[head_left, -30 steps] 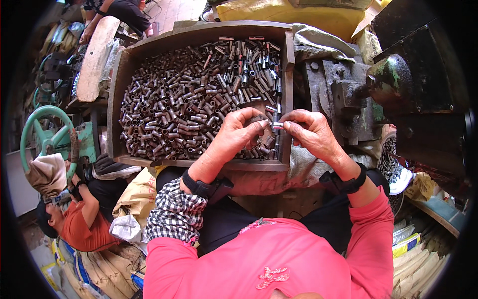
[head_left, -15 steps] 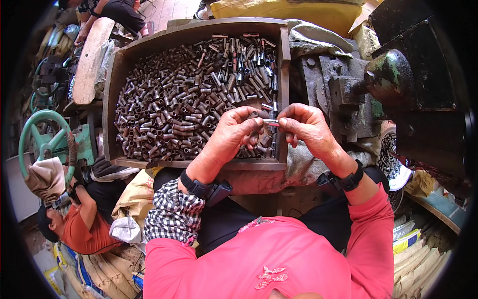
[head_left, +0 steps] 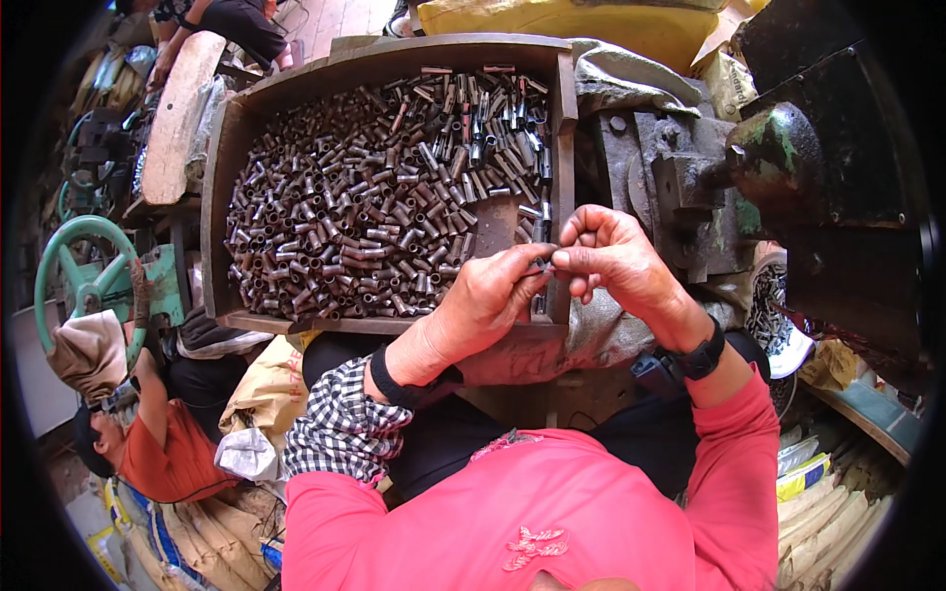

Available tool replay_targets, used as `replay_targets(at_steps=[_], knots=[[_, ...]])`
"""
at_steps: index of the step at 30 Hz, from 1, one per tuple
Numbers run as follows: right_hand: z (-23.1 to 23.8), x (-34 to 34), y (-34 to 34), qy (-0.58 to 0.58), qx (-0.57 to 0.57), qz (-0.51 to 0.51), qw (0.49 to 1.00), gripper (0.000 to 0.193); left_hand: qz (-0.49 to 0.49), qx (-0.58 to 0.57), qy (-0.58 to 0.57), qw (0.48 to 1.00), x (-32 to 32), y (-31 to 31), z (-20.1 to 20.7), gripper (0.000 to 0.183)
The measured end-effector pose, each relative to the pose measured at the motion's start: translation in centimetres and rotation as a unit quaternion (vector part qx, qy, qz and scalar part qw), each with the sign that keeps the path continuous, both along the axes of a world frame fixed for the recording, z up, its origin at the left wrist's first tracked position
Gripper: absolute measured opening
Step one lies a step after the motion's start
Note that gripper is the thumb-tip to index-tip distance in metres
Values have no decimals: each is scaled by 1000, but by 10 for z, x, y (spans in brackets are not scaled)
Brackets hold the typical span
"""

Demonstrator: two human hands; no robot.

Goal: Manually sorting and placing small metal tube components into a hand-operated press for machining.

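pinching what looks like a short dark metal tube, both hands.

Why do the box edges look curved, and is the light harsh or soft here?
Head view: the fisheye lens bows the wooden tray's straight edges and leaves a black rim around the picture. Bright daylight gives glints on the metal tubes; the machine on the right sits in deep shadow. Both hands, left and right, look sharp.

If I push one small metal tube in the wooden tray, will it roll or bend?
The metal tubes look round and rigid, so one would probably roll, not bend. Packed closely in the wooden tray, it likely stops against its neighbours. The left hand and right hand pinch one easily, suggesting little weight.
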State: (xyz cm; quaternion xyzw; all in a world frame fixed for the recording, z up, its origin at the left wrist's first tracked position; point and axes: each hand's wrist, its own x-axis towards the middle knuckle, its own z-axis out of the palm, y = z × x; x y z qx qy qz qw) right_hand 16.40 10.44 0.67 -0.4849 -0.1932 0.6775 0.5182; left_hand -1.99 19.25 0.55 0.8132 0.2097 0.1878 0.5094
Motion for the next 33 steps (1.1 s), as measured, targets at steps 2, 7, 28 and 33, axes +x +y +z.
replay_targets(at_steps=[2, 7, 28, 33], knots=[[2, 2, 1, -32, 7, 43, 999, 18, -63, 12, 0, 998, -1, 4, 0, 24], [3, -6, 10, -117, 0, 54, 992, 18, -49, 160, -47, 985, 1, 11, -4, 29], [-9, -34, 67, -815, 147, 263, 495, 16, -18, 110, 127, 986, -36, 50, -4, 24], [-2, -23, 46, -718, 202, 151, 648, 12, -89, 267, 232, 931, -34, 44, -8, 13]])
